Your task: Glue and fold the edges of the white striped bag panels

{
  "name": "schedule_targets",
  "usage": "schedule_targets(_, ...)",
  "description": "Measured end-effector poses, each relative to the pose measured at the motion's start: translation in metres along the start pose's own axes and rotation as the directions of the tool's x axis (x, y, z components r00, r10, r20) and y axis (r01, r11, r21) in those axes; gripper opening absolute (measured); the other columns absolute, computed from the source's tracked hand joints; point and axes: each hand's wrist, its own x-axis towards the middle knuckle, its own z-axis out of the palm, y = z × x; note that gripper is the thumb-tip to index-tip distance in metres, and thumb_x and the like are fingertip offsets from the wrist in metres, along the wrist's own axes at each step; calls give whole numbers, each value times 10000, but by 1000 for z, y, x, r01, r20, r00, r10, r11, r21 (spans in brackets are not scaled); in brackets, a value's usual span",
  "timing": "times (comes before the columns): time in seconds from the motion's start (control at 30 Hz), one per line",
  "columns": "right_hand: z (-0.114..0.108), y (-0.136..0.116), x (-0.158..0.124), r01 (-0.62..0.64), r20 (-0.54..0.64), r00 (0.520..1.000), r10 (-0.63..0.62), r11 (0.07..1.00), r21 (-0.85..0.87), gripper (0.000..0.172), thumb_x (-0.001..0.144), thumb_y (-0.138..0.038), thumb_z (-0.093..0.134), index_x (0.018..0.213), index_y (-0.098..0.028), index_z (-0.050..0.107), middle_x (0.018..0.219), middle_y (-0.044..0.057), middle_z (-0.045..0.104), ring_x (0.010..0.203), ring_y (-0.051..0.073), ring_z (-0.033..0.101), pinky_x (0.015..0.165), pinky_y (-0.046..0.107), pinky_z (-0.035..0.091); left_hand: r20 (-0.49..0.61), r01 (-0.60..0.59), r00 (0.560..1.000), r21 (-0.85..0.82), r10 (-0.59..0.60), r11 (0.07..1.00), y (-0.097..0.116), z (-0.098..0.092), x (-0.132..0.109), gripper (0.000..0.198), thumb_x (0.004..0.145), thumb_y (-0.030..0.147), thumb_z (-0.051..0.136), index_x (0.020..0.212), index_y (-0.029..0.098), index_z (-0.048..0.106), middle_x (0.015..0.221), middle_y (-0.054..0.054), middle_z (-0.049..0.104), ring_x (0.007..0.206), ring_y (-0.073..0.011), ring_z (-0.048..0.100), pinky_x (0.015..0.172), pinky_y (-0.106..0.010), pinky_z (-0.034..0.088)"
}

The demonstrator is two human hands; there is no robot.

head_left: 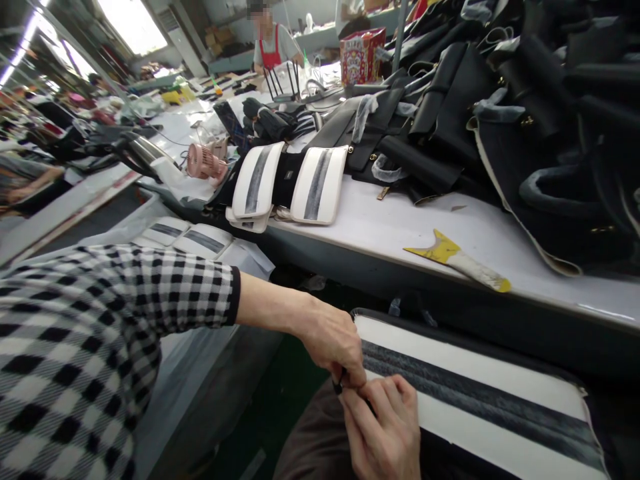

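My left hand [333, 343], on a checked black-and-white sleeve, pinches a small dark piece [339, 385] at the near corner of a white bag panel with a grey stripe [480, 390] that lies across my lap. My right hand [385, 427] comes up from below, its fingers closed against the same corner and touching the left fingertips. What exactly the right fingers grip is hidden.
A grey worktable [400, 227] runs ahead with a yellow-bladed scraper [457, 259], white striped bag pieces [290, 183], a pile of black bags [550, 120], a pink fan [204, 162] and a red box [361, 55]. A person in a red apron [273, 47] stands far back.
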Motion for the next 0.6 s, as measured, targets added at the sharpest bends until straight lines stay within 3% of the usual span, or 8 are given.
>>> schedule_targets(0.23, 1, 3, -6, 2, 17, 1000, -2, 1000, -6, 150, 837, -47, 553, 846, -155, 656, 720, 44, 565, 722, 167, 460, 771, 406, 323, 17, 51, 999, 14, -51, 999, 4, 1, 0, 75, 827, 209, 670, 839, 266, 624, 878, 29, 743, 719, -160, 652, 479, -296, 335)
schedule_targets(0.6, 5, 7, -12, -9, 46, 999, 9, 1000, 4, 156, 844, -64, 550, 892, -166, 658, 749, 33, 582, 739, 168, 494, 803, 419, 328, -73, 132, 988, -88, -139, 987, 2, 11, 2, 86, 744, 177, 661, 732, 242, 606, 662, 38, 676, 588, -161, 581, 472, -273, 309)
